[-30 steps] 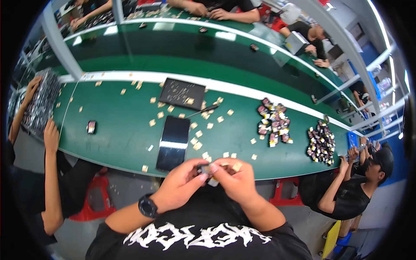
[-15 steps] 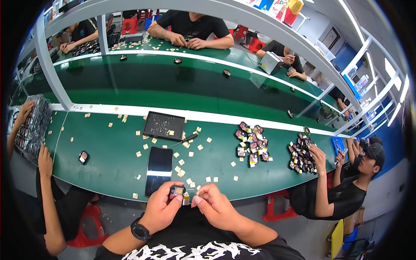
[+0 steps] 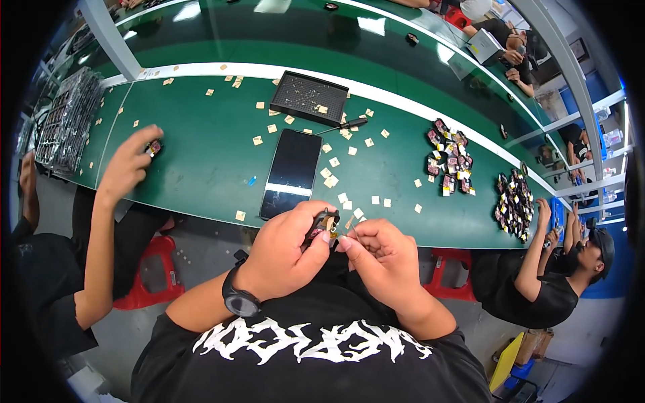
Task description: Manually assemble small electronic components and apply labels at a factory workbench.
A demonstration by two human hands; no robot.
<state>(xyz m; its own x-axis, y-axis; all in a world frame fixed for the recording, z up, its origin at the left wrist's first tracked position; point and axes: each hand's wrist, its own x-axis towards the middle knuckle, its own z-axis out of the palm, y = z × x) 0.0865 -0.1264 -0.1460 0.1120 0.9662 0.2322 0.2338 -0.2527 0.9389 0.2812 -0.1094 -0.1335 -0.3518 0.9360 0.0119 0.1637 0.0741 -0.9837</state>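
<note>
My left hand is closed around a small black electronic module with pink and yellow parts, held just off the table's near edge. Thumb and fingers of my right hand pinch together right beside the module. Something thin and light shows at those fingertips; it is too small to name. Beyond my hands lies a dark flat device with a glossy screen. Tan paper-like squares are scattered around it.
A black tray holds small bits, with a screwdriver beside it. Two piles of modules, the nearer pile and the farther pile, lie right. Left stand stacked clear trays. A co-worker's hand reaches over a single module.
My view has tilted down, so the table sits higher in the picture. The left co-worker's hand has moved from beside the stacked trays to the single module. My hands stay together at the held module.
</note>
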